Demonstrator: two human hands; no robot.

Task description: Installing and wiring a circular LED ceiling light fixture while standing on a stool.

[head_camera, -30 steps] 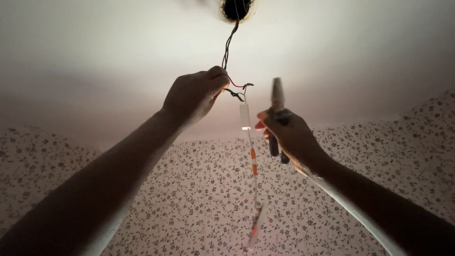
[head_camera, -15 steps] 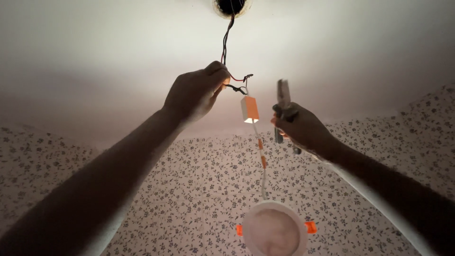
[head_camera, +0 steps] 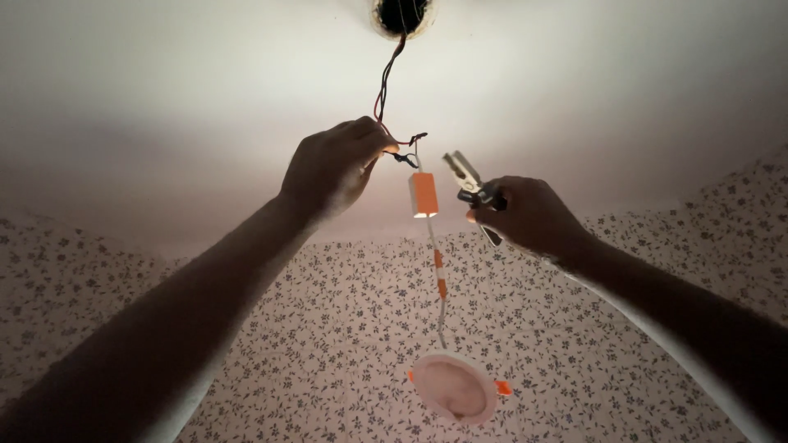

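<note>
My left hand (head_camera: 332, 168) is raised to the ceiling and pinches the dark and red wires (head_camera: 384, 82) that hang out of a round hole (head_camera: 401, 15). Bare wire ends stick out beside my fingers. Just right of them dangles a small orange and white driver box (head_camera: 423, 194), and a thin cord with orange connectors (head_camera: 440, 275) runs down from it to a round white recessed lamp (head_camera: 454, 387) with orange spring clips. My right hand (head_camera: 529, 215) grips a pair of pliers (head_camera: 469, 180), jaws slightly apart and pointing up-left toward the box.
The white ceiling (head_camera: 205, 74) fills the upper half. A wall papered with a small floral pattern (head_camera: 312, 328) fills the lower half. A pale strip (head_camera: 657, 336) runs along under my right forearm.
The view has tilted down, so the hanging lamp has come into sight. My right hand has swung the pliers from upright to pointing up-left toward the box. My left hand keeps its hold on the wires.
</note>
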